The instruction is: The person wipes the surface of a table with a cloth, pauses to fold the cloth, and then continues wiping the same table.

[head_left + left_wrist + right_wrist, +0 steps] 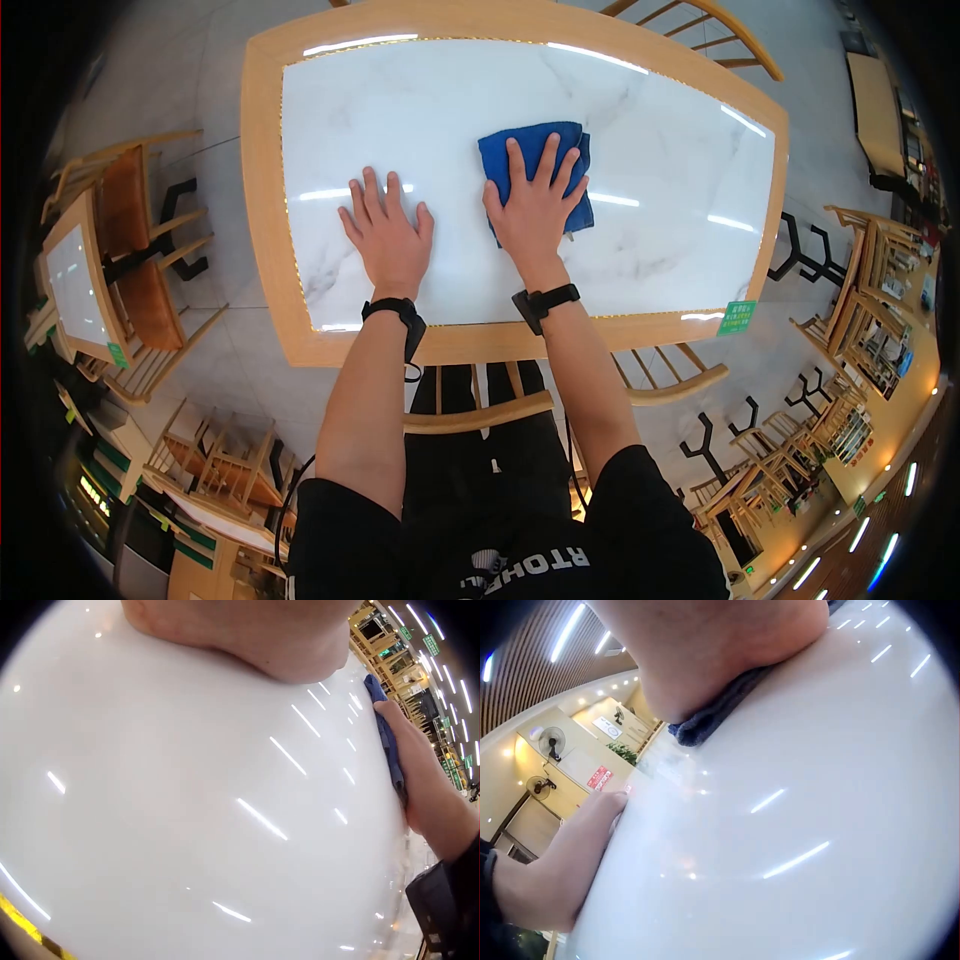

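A folded blue cloth lies on the white marbled tabletop, right of the middle in the head view. My right hand rests flat on it with fingers spread, palm over the cloth's lower part. In the right wrist view the cloth's dark edge shows beneath the heel of that hand. To the left, my left hand rests on the bare tabletop, fingers straight and spread, holding nothing. The left wrist view shows the cloth under the right hand, across the glossy surface.
A wooden frame borders the tabletop, with a green sticker at its near right corner. One chair back stands between my body and the table. Another table with brown-seated chairs is at the left.
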`<state>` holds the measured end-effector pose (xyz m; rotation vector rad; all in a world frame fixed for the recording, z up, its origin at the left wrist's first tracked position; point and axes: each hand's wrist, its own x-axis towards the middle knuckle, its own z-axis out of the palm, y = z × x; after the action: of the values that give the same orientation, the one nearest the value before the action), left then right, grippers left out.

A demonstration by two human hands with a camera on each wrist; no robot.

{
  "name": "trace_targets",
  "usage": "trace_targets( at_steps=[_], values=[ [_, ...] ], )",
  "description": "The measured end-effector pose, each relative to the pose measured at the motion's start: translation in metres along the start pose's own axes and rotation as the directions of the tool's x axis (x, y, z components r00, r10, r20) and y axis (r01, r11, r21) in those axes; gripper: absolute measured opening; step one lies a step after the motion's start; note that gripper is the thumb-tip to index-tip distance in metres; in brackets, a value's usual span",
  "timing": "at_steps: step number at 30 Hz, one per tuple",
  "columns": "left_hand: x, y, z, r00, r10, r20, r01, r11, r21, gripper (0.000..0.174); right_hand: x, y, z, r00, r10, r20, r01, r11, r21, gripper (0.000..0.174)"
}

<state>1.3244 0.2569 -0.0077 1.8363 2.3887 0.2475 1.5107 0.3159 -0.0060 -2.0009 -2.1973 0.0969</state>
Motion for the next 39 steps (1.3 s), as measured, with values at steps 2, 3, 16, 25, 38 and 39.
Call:
trace_targets(
  at_steps=[2, 3, 16, 25, 38, 39],
  values=[
    [0.0, 0.0, 0.0, 1.0, -0.01, 0.012, 0.01, 1.0, -0.004, 0.06, 0.013, 0.0, 0.002, 1.0, -0.006, -0.007, 0.006, 1.0, 0.003, 0.063],
    [0.0, 0.0, 0.001, 1.0, -0.01, 0.003, 0.01, 1.0, -0.006, 0.061, 0.02, 0.0, 0.003, 1.0, -0.01, -0.014, 0.01, 1.0, 0.004, 0.063],
    [-0.001, -0.002, 0.002, 1.0, -0.018, 0.001, 0.018, 1.0, -0.022, 0.063, 0.119, 0.004, 0.024, 0.989, -0.1, -0.108, 0.096, 0.994, -0.043, 0.065],
    [0.0, -0.002, 0.002, 0.999, -0.037, 0.012, 0.038, 0.999, -0.032, 0.06, 0.185, 0.011, 0.044, 0.966, -0.207, -0.151, 0.199, 0.978, -0.067, 0.068],
    [0.001, 0.001, -0.002, 0.999, -0.035, -0.001, 0.035, 0.996, -0.079, 0.061, 0.236, 0.0, 0.062, 0.96, -0.225, -0.164, 0.213, 0.973, -0.087, 0.073],
    [0.001, 0.001, -0.003, 0.999, -0.035, -0.003, 0.034, 0.996, -0.081, 0.061, 0.237, -0.003, 0.064, 0.962, -0.215, -0.168, 0.202, 0.975, -0.089, 0.073]
  ],
)
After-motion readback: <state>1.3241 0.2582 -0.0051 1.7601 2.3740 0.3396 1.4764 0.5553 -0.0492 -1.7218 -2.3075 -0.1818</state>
